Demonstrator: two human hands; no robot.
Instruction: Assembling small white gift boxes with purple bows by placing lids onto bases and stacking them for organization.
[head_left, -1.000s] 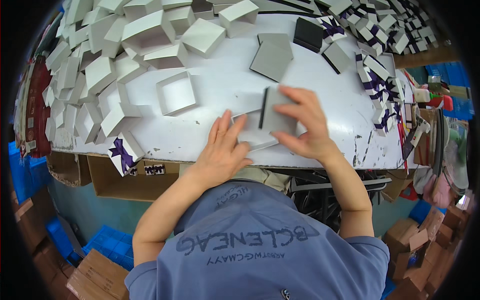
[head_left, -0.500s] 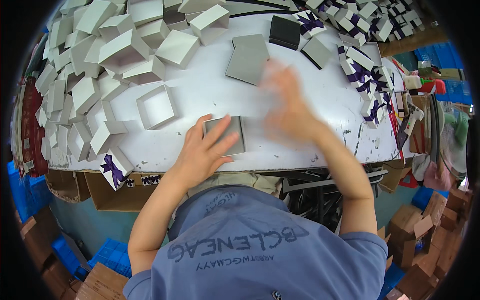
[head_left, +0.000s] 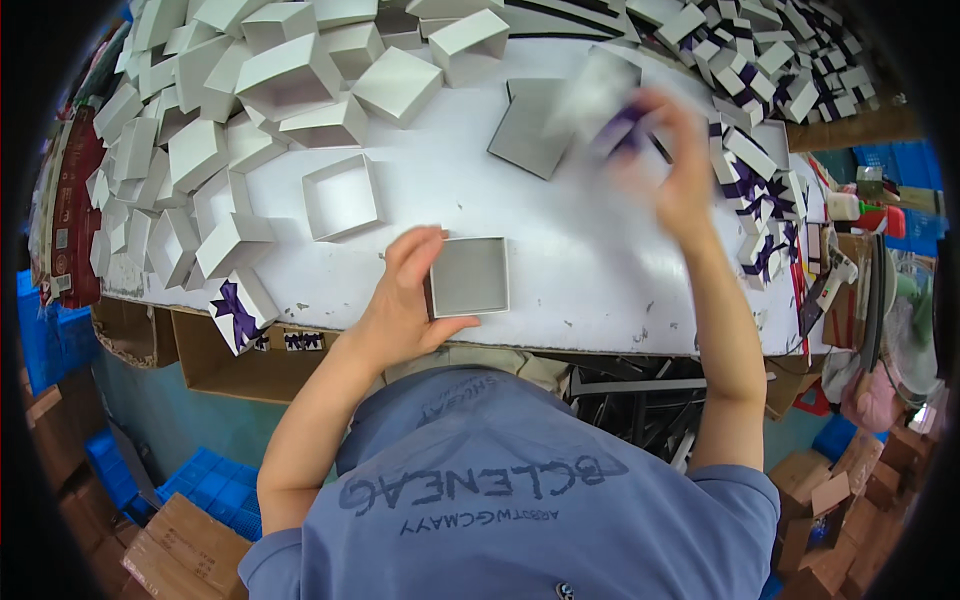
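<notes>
Near the front edge of the table, my left hand (head_left: 395,295) holds a small white open box (head_left: 470,275) by its left side, thumb along the near edge. A flat grey panel fills the inside of the box. Farther off to the right, my right hand (head_left: 675,165) is smeared by motion, its fingers closed round a white lid with a purple ribbon bow (head_left: 622,128). Behind that lid, grey flat pads (head_left: 535,130) lie on the table; part of them is hidden.
Empty white box trays (head_left: 290,80) are heaped at the left, with a single one (head_left: 342,197) standing apart. Bowed white lids (head_left: 765,200) crowd the right side and far right corner. A bowed box (head_left: 240,312) sits at the left front edge. Cardboard cartons (head_left: 185,550) stand below.
My right hand has moved right and picked up the bowed lid. My left hand has shifted from lying over the box's top to gripping its side, leaving the grey inside uncovered.
</notes>
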